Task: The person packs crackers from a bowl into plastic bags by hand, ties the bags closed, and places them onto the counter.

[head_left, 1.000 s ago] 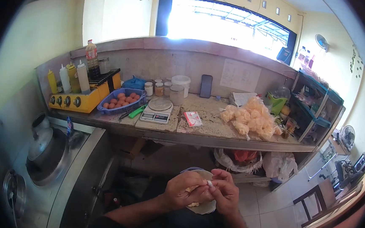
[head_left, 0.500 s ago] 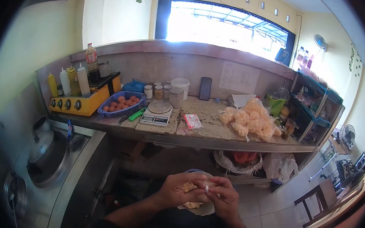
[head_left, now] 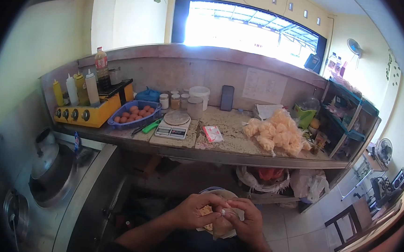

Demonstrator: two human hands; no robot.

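Note:
My left hand [head_left: 198, 212] and my right hand [head_left: 248, 220] meet low in front of me, fingers pinched together. Between them is the gathered neck of a small clear plastic bag [head_left: 223, 227], whose filled body hangs beneath my fingers. A tiny white bit shows at the pinched neck; what it is I cannot make out. Just below sits a pale round bowl [head_left: 217, 190], mostly covered by my hands, with yellow-orange pieces [head_left: 205, 211] in it. On the counter ahead lies a pile of similar filled plastic bags [head_left: 279, 131].
The counter holds a digital scale [head_left: 172, 128], a red-and-white packet [head_left: 213, 134], a blue basket of eggs [head_left: 135, 114] and a yellow stove [head_left: 83, 113] with squeeze bottles. A phone [head_left: 227, 98] leans at the back. Metal pots [head_left: 51, 171] stand left, a wooden chair [head_left: 347, 225] right.
My hands have shifted slightly left and down, fingertips closer together at the bag's neck. The bag's body now hangs lower and shows more plainly below my fingers.

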